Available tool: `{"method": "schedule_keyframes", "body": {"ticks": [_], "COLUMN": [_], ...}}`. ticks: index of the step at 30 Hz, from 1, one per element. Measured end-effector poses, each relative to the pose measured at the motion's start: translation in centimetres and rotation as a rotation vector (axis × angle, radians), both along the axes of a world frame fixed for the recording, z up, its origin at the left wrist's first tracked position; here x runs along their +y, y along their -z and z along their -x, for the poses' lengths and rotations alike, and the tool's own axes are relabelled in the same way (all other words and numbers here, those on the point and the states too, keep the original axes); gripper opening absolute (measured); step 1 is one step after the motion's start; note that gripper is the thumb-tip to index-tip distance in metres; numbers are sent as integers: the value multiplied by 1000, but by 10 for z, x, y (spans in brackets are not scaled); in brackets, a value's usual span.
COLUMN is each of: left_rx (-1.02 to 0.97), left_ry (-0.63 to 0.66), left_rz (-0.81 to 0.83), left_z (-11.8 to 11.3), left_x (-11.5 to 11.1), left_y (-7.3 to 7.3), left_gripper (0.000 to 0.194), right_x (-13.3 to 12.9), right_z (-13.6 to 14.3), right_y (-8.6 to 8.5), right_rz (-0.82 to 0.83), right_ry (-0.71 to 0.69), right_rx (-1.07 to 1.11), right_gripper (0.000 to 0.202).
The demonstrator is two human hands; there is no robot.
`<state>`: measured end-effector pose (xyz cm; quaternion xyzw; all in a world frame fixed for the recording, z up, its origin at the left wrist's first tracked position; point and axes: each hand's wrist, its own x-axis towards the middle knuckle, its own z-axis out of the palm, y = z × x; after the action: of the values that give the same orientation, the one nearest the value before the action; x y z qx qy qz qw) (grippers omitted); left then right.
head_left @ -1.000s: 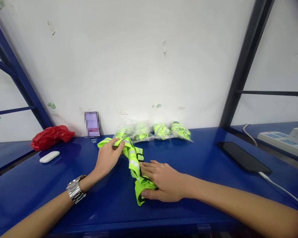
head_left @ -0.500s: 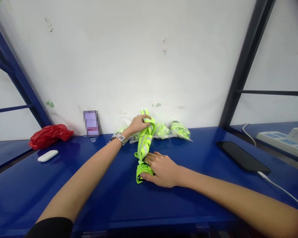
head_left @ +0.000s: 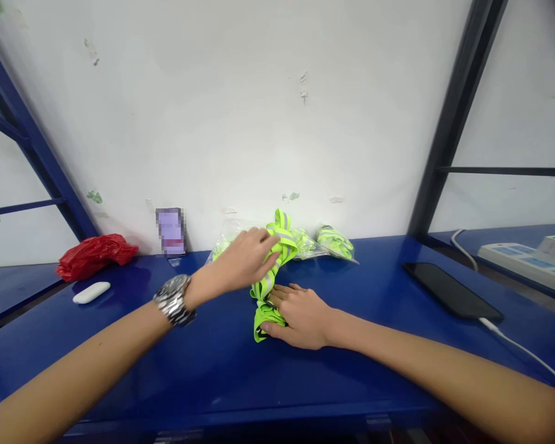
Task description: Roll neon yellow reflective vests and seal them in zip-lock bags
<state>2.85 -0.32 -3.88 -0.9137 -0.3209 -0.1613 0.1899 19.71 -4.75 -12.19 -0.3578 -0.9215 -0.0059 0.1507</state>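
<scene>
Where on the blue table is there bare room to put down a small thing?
The table is bare in front, between the left arm and the right arm, and behind the right arm, up to the black phone. The middle back is crowded with bagged straps, the loose green strap and the left hand.

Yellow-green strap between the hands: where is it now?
Head view, middle of the blue table: the strap runs from under the right hand up to the left hand, just in front of the plastic bags.
</scene>
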Motion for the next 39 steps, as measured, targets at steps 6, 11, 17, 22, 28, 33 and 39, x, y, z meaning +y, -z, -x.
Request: {"method": "schedule_keyframes", "body": {"ticks": [6, 11, 17, 22, 28, 33, 39], "left_rx": [90, 8, -23, 29, 151, 190, 141], "left_ry": [170, 68, 0, -15, -7, -51, -55], "left_rz": [127, 186, 378, 409, 292, 195, 228], "left_z": [16, 34, 41, 39, 41, 47, 50], "left_x": [-61, -64, -57, -54, -56, -55, -57], "left_y": [50, 78, 80, 73, 73, 79, 81], "left_gripper": [43, 67, 54, 50, 43, 38, 37], "right_x": [1, 2, 9, 13, 8, 10, 19], "right_z": [-1, -1, -3, -10, -21, -21, -17], "right_y": [3, 5, 6, 2, 1, 7, 14], "right_rz": [43, 100, 178, 295, 216, -73, -105], "right_ry": [-20, -40, -78, -145, -226, -216, -258], "right_rx": [7, 58, 34, 22, 62, 39, 3], "right_gripper": [52, 66, 64, 69, 54, 50, 24]}}
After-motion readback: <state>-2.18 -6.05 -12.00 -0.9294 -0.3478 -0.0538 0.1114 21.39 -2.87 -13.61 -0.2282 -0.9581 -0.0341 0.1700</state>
